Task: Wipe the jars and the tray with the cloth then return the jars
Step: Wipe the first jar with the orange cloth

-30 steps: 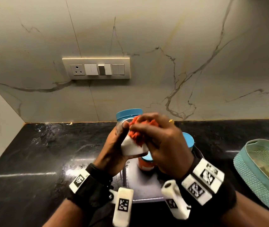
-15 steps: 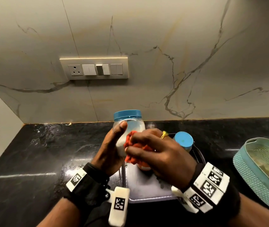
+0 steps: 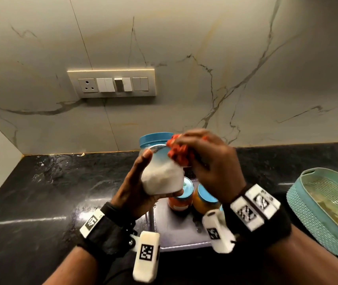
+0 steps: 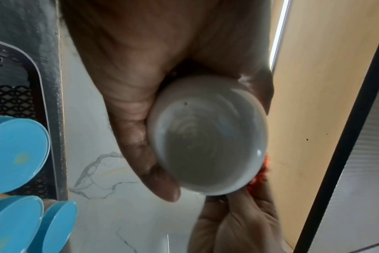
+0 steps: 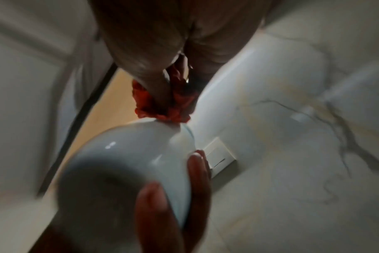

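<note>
My left hand [image 3: 137, 188] grips a clear jar of white powder [image 3: 161, 175] with a blue lid, held tilted above the tray. Seen from below, the jar's round base [image 4: 208, 138] sits in my left palm [image 4: 141, 95]. My right hand [image 3: 211, 161] holds a bunched orange-red cloth [image 3: 177, 151] against the jar's upper right side near the lid; the cloth [image 5: 162, 106] touches the jar [image 5: 128, 162] there. Under my hands, a grey tray [image 3: 176, 229] carries an orange-filled jar [image 3: 180, 199] and a yellow-filled jar [image 3: 204, 200], both with blue lids.
The black stone counter [image 3: 51, 192] meets a marble wall with a switch panel [image 3: 111, 83]. A teal woven basket [image 3: 324, 208] sits at the right. Blue jar lids [image 4: 17, 154] and the tray's rim [image 4: 45, 89] lie left of my left hand.
My right hand has carried the cloth from the jar's middle up to its shoulder near the lid. The jar is held higher and the jars on the tray have come into view.
</note>
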`<state>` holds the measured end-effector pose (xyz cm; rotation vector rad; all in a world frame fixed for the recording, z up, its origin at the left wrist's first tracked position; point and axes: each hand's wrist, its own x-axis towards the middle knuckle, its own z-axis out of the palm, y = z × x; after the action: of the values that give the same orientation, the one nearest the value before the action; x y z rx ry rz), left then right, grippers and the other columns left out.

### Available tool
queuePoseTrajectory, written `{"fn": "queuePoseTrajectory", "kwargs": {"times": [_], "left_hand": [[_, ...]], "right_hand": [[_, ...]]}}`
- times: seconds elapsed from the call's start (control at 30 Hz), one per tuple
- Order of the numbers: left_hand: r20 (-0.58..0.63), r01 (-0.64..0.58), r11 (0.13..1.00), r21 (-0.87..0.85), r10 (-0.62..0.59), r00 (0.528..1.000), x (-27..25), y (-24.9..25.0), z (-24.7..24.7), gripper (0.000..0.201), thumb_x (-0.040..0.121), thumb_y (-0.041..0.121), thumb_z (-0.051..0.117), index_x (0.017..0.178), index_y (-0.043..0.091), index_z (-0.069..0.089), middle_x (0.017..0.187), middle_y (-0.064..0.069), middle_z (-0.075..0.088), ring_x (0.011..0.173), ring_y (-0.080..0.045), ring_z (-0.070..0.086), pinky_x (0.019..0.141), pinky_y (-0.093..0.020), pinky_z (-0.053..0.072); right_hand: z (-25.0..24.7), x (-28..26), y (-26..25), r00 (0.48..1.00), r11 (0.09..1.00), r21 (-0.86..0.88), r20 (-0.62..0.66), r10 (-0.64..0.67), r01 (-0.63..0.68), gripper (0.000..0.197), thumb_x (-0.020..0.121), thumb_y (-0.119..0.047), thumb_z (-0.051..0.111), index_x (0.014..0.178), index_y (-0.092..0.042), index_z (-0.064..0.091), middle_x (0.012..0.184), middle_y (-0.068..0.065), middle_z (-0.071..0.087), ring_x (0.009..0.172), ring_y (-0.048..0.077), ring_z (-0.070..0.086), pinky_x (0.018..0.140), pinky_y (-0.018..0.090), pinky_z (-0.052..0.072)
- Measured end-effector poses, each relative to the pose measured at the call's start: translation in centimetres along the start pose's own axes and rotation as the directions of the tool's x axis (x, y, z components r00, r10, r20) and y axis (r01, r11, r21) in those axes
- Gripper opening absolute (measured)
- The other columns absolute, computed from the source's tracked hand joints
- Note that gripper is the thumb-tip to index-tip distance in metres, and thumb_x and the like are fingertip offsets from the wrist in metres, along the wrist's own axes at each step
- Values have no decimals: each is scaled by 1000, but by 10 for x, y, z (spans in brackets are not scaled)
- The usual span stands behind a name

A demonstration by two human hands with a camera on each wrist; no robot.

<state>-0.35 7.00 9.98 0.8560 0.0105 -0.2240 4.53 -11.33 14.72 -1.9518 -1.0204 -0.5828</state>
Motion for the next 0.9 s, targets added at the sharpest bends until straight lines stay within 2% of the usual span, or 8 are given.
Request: {"fn": "queuePoseTrajectory", "kwargs": {"times": [0.1,0.23,0.33,0.43,0.63,0.7,0.8,0.9], "left_hand": [[22,-50,998,-41,51,998,2,0,7,85,61,60,85,132,19,63,126,-17,65,112,-34,65,90,-61,51],[-2,-128,984,-127,129,992,5,12,2,77,76,61,73,131,9,62,120,-16,66,110,-27,65,96,-46,52],[-8,-95,992,-79,95,995,4,16,-1,66,91,55,52,131,3,59,115,-16,69,102,-25,70,82,-36,59],[-5,-113,991,69,114,993,3,9,0,65,87,50,67,129,2,58,112,-14,68,97,-21,70,74,-32,59],[-30,-93,994,62,95,995,5,-4,6,74,71,58,80,133,22,63,133,-13,63,117,-28,63,95,-58,50],[-50,-84,996,0,84,995,6,-4,6,68,75,58,77,129,19,66,130,-14,64,115,-26,62,96,-51,51],[18,-15,999,-52,16,1000,7,1,8,47,87,54,54,107,19,79,102,-7,72,92,-16,69,79,-31,54],[11,-40,999,-35,41,999,8,2,8,49,80,56,69,112,20,76,108,-10,72,96,-20,69,83,-38,57]], "right_hand": [[-1,9,-3,995,996,62,-74,65,-60,22,87,-5,72,109,-6,74,111,7,69,106,17,66,92,37,54],[4,-9,-24,987,987,-37,29,-156,157,22,89,-3,71,110,-9,76,120,10,67,111,27,63,94,39,52],[10,-6,-19,965,959,-126,105,-242,254,19,92,-9,70,110,-10,76,121,12,67,109,31,63,89,43,53],[14,-8,-19,937,925,-186,183,-297,330,20,90,-5,71,110,-9,75,120,14,67,107,33,63,90,43,53],[2,13,-1,1000,993,-116,8,-22,23,24,92,-16,66,114,-11,73,119,9,65,109,23,63,90,40,53],[5,5,-8,995,991,-97,40,-87,90,22,92,-11,67,114,-10,74,119,11,65,108,25,64,90,40,54],[11,-19,-22,933,973,-33,294,-208,228,21,92,-8,70,112,-12,73,118,2,66,108,14,63,92,29,52],[2,-4,-6,963,994,96,258,-73,50,21,94,-5,66,113,-11,72,115,0,67,107,13,64,94,34,53]]}}
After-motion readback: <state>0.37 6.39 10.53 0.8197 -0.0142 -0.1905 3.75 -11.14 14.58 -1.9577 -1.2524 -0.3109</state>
